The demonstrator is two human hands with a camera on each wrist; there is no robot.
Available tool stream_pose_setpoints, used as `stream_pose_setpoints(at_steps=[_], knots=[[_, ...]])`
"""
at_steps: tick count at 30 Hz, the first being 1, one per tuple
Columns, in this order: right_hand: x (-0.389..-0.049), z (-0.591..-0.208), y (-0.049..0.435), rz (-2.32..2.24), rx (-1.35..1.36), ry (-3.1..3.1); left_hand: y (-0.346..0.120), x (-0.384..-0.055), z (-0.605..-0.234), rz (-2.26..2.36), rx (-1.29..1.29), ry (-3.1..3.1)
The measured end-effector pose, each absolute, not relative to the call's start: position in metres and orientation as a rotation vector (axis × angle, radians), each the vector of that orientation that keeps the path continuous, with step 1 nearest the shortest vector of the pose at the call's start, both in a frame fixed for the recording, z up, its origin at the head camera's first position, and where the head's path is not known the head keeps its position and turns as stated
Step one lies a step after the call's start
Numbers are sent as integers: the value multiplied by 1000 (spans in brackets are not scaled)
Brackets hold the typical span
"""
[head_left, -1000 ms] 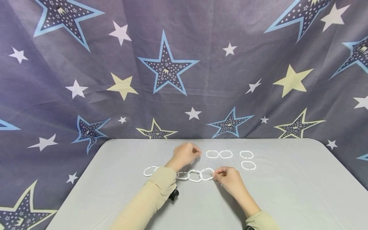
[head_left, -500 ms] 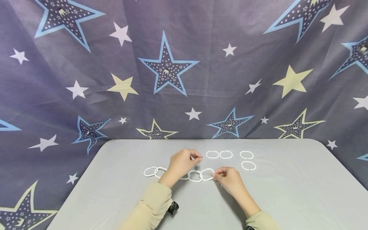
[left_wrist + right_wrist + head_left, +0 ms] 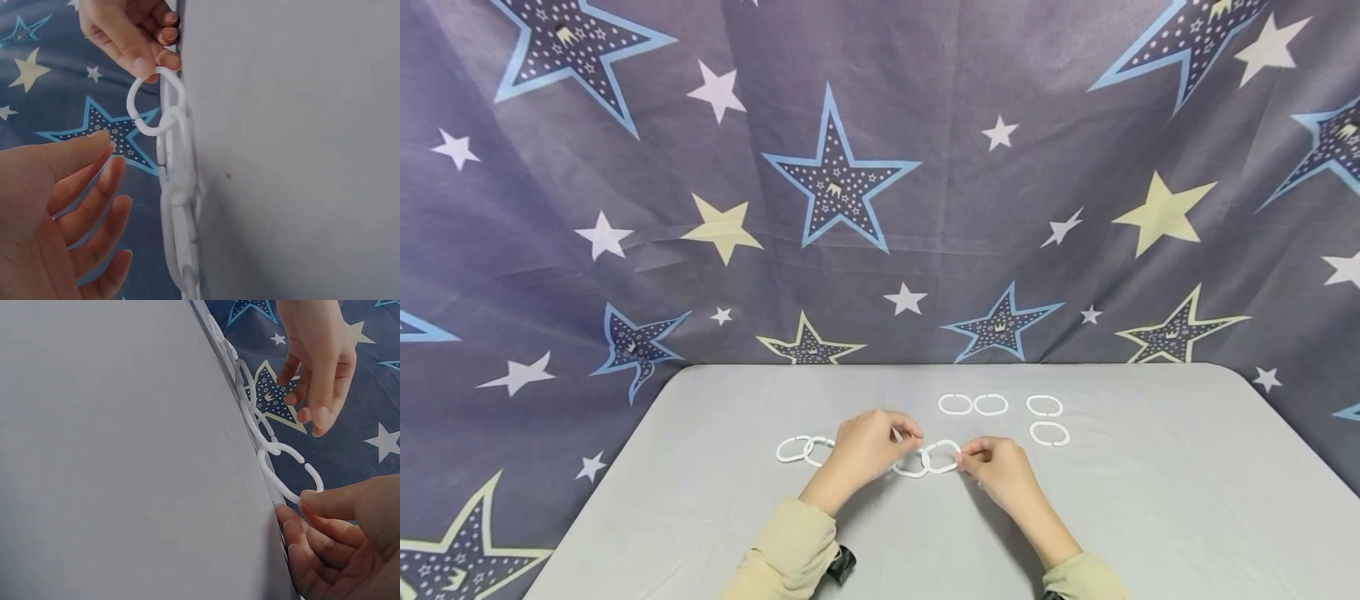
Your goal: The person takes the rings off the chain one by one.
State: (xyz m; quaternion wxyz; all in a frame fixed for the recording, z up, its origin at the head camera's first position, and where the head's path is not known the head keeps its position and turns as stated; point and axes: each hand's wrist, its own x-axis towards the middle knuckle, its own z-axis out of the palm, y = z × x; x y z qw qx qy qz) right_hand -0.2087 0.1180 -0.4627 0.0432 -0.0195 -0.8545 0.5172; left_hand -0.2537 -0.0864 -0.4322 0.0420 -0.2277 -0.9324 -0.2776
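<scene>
A chain of white plastic links (image 3: 911, 476) lies across the grey table, its middle hidden behind my left hand. My right hand (image 3: 1000, 468) pinches the link (image 3: 274, 482) at the chain's right end between thumb and fingertips. In the right wrist view this link is tilted up and has a small gap in its side. My left hand (image 3: 868, 446) hovers over the chain, close to the pinched link; in the left wrist view its fingers are loosely bent with nothing between them.
Several loose white links lie behind the chain: two side by side, one of them a left link (image 3: 955, 414), and two more to the right, including a front link (image 3: 1049, 444). A star-patterned cloth (image 3: 925, 208) hangs behind the table (image 3: 1150, 500).
My left hand has drawn back toward me and slightly left, from near the loose links to over the chain. My right hand keeps its pinch on the end link.
</scene>
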Motion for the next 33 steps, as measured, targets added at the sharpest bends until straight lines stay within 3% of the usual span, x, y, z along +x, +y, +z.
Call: stream_pose_setpoints(at_steps=[33], knots=[[-209,-465,117,1574,-42,-2597,-88,-247,-444,-545,-936,-2976]])
